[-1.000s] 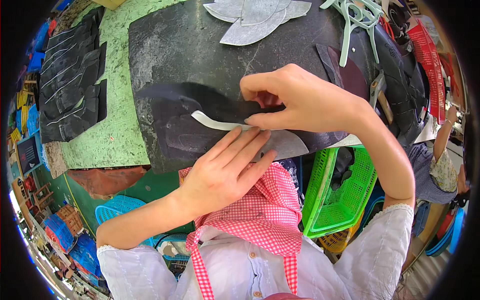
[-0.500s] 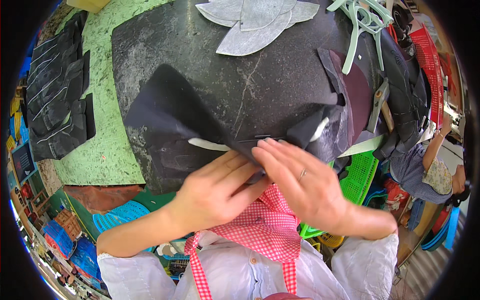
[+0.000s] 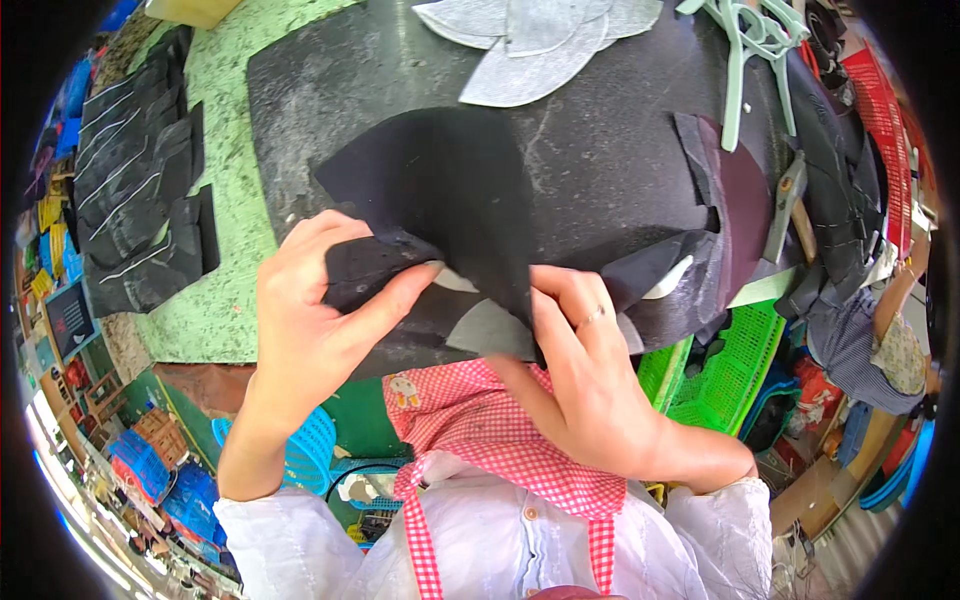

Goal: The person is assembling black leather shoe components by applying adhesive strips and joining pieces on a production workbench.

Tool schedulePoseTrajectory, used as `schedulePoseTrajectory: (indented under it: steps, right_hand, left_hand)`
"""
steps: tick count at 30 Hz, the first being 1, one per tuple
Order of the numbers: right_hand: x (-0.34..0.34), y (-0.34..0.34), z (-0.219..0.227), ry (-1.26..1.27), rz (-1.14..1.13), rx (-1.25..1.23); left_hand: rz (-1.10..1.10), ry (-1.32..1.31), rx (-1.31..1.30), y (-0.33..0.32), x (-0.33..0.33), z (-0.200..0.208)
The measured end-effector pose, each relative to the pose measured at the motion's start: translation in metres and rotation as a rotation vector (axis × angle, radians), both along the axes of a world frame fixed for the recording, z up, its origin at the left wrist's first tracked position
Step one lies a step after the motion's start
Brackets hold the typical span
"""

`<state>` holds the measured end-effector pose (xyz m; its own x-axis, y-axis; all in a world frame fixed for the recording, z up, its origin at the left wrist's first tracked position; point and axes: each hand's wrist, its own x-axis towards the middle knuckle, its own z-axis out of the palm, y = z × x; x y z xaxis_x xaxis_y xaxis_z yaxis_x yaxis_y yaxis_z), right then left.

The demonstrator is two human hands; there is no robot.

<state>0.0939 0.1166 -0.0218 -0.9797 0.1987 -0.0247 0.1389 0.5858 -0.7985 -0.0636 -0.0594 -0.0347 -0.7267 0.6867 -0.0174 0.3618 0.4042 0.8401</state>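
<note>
Between my hands a black leather-like piece [image 3: 450,180] stands raised and curled, its broad curved flap bending away from me. My left hand [image 3: 315,310] pinches its folded left end between thumb and fingers. On the near right edge of the same piece, my right hand [image 3: 595,370] is closed, its thumb low and slightly blurred. A white strip [image 3: 457,280] peeks out by my left fingertips, and a pale grey curved patch [image 3: 490,332] shows below it. The right end of the piece lies beyond my right hand, with a second white strip [image 3: 668,280] on it.
All this is over a dark worn board [image 3: 310,130] on a green table [image 3: 240,310]. Grey curved pieces [image 3: 540,60] lie at the back, black pieces [image 3: 125,200] at left. A hammer [image 3: 790,205], maroon piece [image 3: 745,190] and pale green straps [image 3: 740,60] are at right; a green basket [image 3: 735,360] stands below.
My hands have moved apart from their meeting point at the middle, the left one going left. The black piece has been spread and raised, and the grey patch has come into sight.
</note>
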Motion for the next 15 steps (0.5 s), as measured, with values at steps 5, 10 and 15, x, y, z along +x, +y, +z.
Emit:
schedulePoseTrajectory:
  steps: [5,10,15]
  right_hand:
    - [0.007,-0.012,-0.018,0.047,0.126,0.134]
    - [0.004,-0.028,-0.01,-0.008,0.164,0.277]
    - [-0.022,-0.029,-0.009,0.015,0.021,-0.063]
  left_hand:
    - [0.036,0.02,-0.171,-0.008,-0.006,0.004]
    - [-0.288,0.154,-0.055,-0.017,-0.029,0.003]
    - [-0.223,0.038,-0.104,-0.015,-0.023,0.009]
